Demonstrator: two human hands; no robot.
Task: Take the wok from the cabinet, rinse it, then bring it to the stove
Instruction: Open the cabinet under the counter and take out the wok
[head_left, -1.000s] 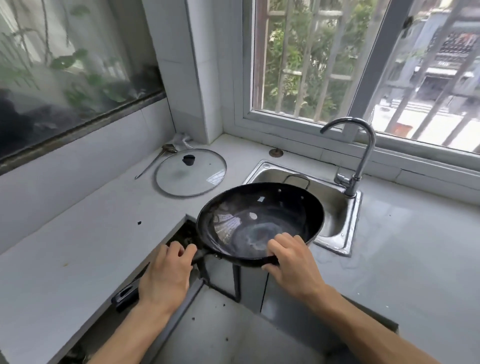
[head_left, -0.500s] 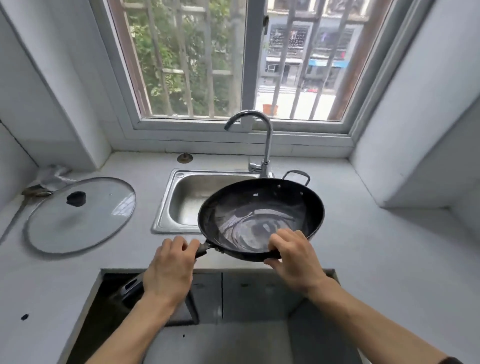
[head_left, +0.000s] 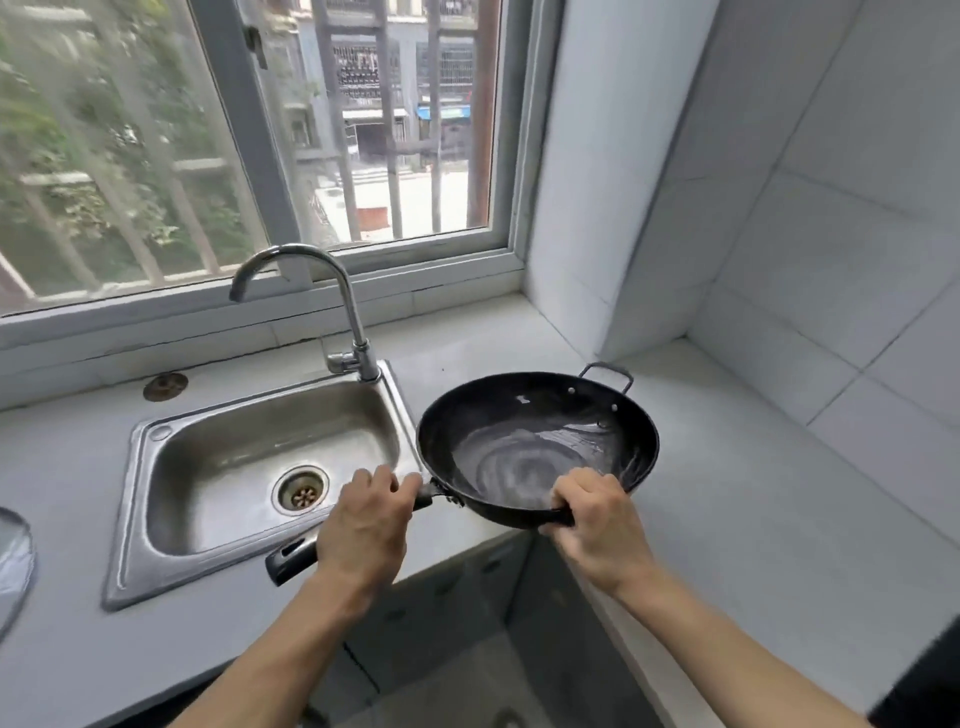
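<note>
A black wok (head_left: 524, 447) with a wet, shiny inside hangs in the air over the counter, just right of the steel sink (head_left: 218, 467). My left hand (head_left: 363, 530) is wrapped around its long black handle (head_left: 291, 561). My right hand (head_left: 597, 525) grips the near rim, thumb inside the bowl. A small metal loop handle (head_left: 608, 371) sticks out at the wok's far side. The curved tap (head_left: 311, 291) stands behind the sink with no water running from it.
Pale counter (head_left: 753, 493) runs right along a tiled wall corner. A barred window (head_left: 260, 130) is behind the sink. The edge of a glass lid (head_left: 13, 566) shows far left. A dark object (head_left: 924, 680) sits at the bottom right corner. Cabinet fronts (head_left: 447, 597) lie below.
The wok has travelled right, from over the sink to over the counter beside it, and my view has turned right with it. Both hands keep the same hold.
</note>
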